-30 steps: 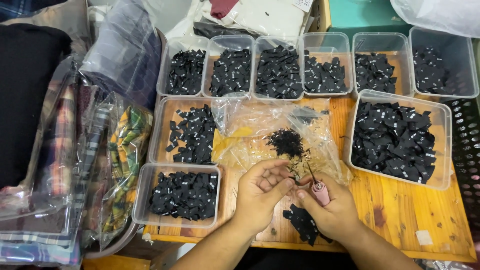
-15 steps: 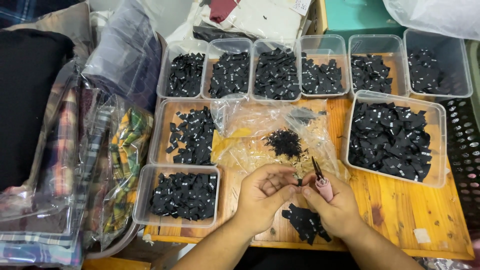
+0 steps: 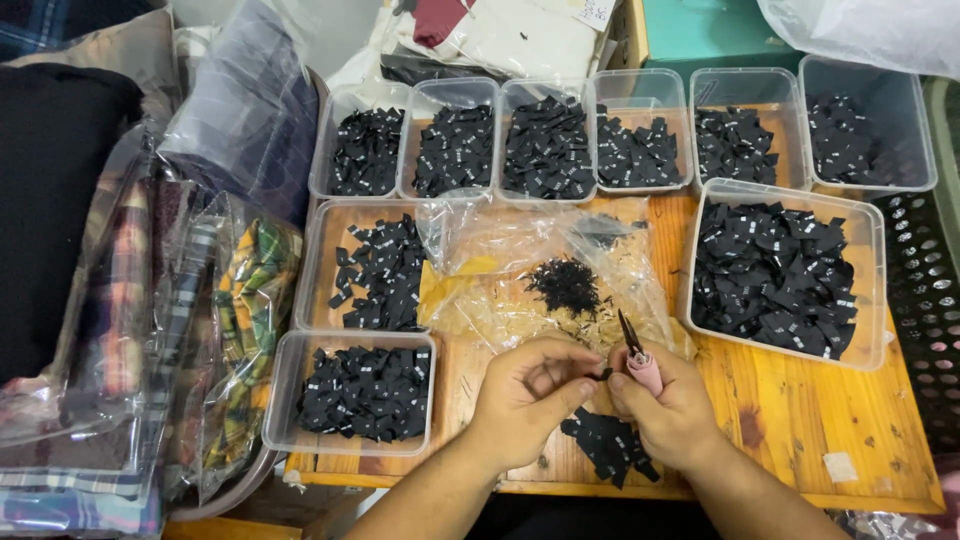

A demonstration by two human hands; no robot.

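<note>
The right hand (image 3: 672, 415) is closed around a small pair of snips (image 3: 638, 360) with a pink handle, and the thin dark blades stick up past the thumb. The left hand (image 3: 530, 400) is curled, and its thumb and first finger pinch a tiny black label (image 3: 600, 375) right beside the snips. The two hands touch each other over the wooden table (image 3: 800, 420). A little pile of black labels (image 3: 608, 445) lies on the table just under the hands. Just above the hands is a crinkly clear bag (image 3: 520, 260) with a heap of black thread bits (image 3: 565, 285) on it. Near the left hand sits a clear tub of black labels (image 3: 355, 392). To the right is a bigger clear tub (image 3: 780, 272), also full of black labels. A row of clear tubs (image 3: 600, 135) with more labels stands along the far side. Folded checked cloth in plastic bags (image 3: 200, 320) is stacked on the left.
</note>
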